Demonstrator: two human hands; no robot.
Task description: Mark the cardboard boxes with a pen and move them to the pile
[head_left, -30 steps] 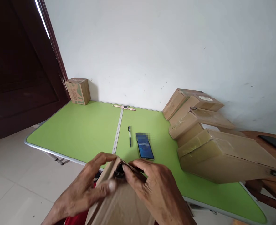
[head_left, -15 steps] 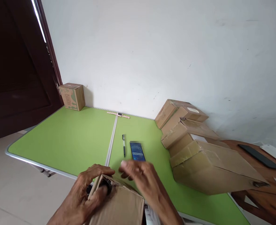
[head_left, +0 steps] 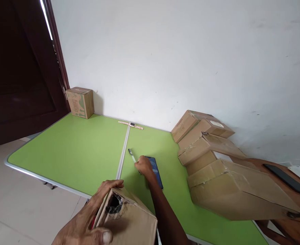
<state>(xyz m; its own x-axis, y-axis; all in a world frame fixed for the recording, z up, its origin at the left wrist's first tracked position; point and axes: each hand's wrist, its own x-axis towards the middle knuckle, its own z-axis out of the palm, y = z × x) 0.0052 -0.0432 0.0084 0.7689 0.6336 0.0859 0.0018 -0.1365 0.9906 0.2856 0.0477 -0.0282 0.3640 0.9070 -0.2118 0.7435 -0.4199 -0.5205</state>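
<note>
My left hand [head_left: 88, 223] grips a brown cardboard box [head_left: 129, 221] at the bottom of the view, fingers wrapped over its top corner, where a ragged dark hole shows. My right hand [head_left: 144, 167] reaches out over the green table [head_left: 83, 153] and is closed on a black and white pen [head_left: 131, 155], whose far end sticks out toward the upper left. Beside that hand lies a dark phone [head_left: 156, 172] with a blue screen, partly covered by my wrist.
A row of long cardboard boxes [head_left: 216, 160] leans along the right side of the table. A small printed box [head_left: 80, 102] stands at the far left corner near a dark door. A wristwatch [head_left: 131, 124] lies by the wall. A black phone [head_left: 282, 173] rests on a wooden table at right.
My right hand left the box and reached forward to the pen, closing on it and turning it. My left hand keeps hold of the box.
</note>
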